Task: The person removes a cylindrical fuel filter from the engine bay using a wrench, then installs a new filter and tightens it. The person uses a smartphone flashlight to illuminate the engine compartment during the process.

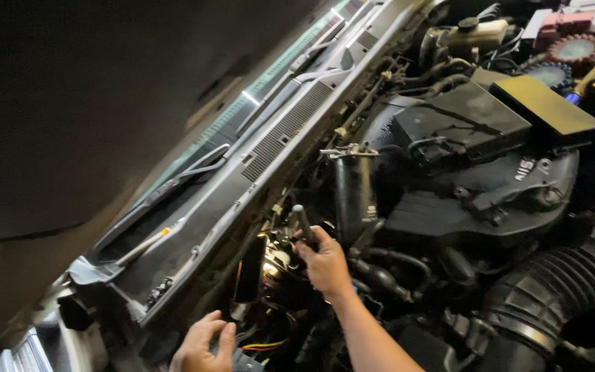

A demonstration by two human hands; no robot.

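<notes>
Filling the upper left of the view, the raised hood (70, 103) hangs dark over the engine bay. Below it the grey cowl panel (277, 138) runs diagonally, with the wiper arms (194, 169) lying along the windshield edge. To the right sits the black engine cover (476, 200), and above it a black box (459, 124) with a flat yellowish-brown lid (545, 107) just beside it. A ribbed black intake hose (552, 296) curves through the lower right corner. At the top right lie round gauges, one red (576, 49) and one blue (552, 74), near a whitish fluid reservoir (480, 32).

Near the bottom centre, the right hand (325, 265) reaches into the gap behind the engine, its fingers closed around a slim dark tool handle (302, 224) that stands up from the fist, close under the cowl. A bright lit spot (273, 265) glows just left of that hand. The left hand (204, 344) rests low at the frame's bottom edge with fingers loosely curled over a grey part (246, 362); whether it grips it I cannot tell. Red and yellow wires (266, 344) run between the two hands.
</notes>
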